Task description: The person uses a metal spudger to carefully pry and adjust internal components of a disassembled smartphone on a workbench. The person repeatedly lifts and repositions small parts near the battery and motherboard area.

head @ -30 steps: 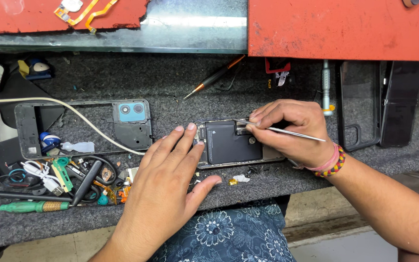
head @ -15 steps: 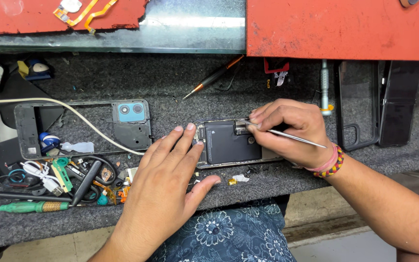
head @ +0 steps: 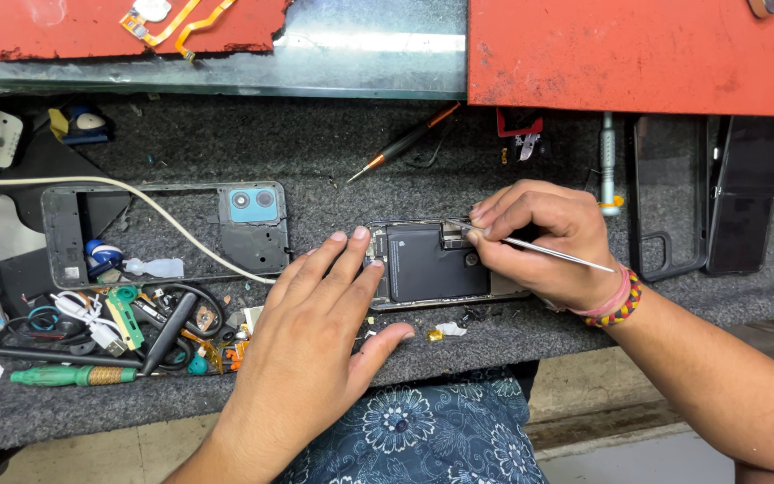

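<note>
Opened phone [head: 436, 264]: lies flat on the grey felt mat [head: 333, 152], back cover off, dark battery exposed; serves as reference for all entries. Left hand [head: 315, 345]: at the phone's left end, palm down, fingers spread and extended, fingertips touching its left edge, thumb stretched below its lower edge; grips nothing. Right hand [head: 544, 237]: over the phone's right end, fingers pinched together around thin metal tweezers [head: 548, 254], whose tip meets the phone's upper right corner and whose tail runs across the hand toward the wrist. Beaded bracelet [head: 618, 300]: on the right wrist, right of the phone. Loose back frame with blue camera module [head: 248, 220]: left of the phone, crossed by a white cable [head: 163, 215]. Green-handled screwdriver [head: 69, 375]: far left and below, beside a heap of small parts. Orange-tipped screwdriver [head: 405, 143]: just above the phone. Dark phone case [head: 669, 197]: right of the phone. Red panel [head: 638, 54]: above, along the mat's far edge.
</note>
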